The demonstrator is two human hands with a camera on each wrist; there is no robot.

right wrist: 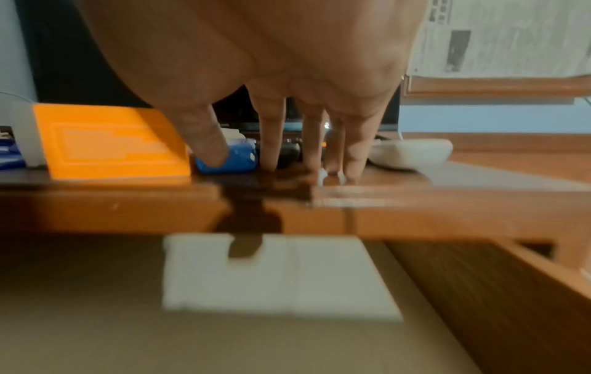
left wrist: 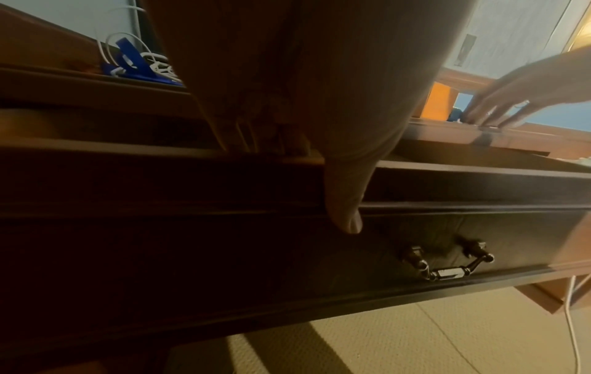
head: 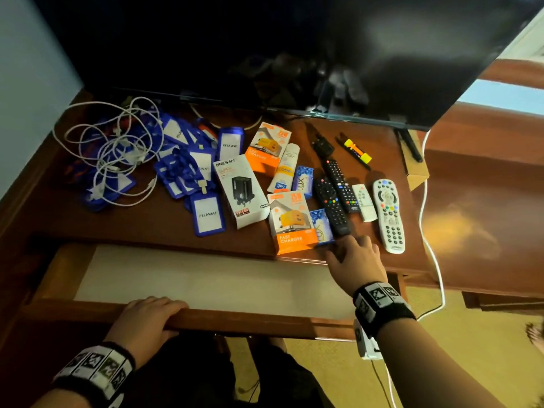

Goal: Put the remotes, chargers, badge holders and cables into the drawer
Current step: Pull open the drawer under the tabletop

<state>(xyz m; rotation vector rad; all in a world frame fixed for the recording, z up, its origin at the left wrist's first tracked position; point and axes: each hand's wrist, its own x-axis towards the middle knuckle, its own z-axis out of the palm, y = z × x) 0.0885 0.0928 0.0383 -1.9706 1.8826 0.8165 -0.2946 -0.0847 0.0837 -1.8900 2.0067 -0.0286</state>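
Nearest, the left hand [head: 150,315] grips the front of the open drawer [head: 206,285], which holds nothing yet, while the right hand [head: 354,259], fingers straight, reaches the black remote [head: 331,206] just ahead; chargers [head: 291,223], badge holders [head: 207,214] and cables [head: 117,148] lie further left.

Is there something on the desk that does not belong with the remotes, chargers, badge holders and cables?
Yes: a lotion tube, two blue packets and highlighters lie among them, though none belongs to the sorting categories.

desk [head: 164,228] above open drawer [head: 206,290]
cables [head: 112,148] far left on badge holders [head: 188,169]; chargers [head: 240,189] in the middle; remotes [head: 353,198] right, before the tv [head: 265,48].
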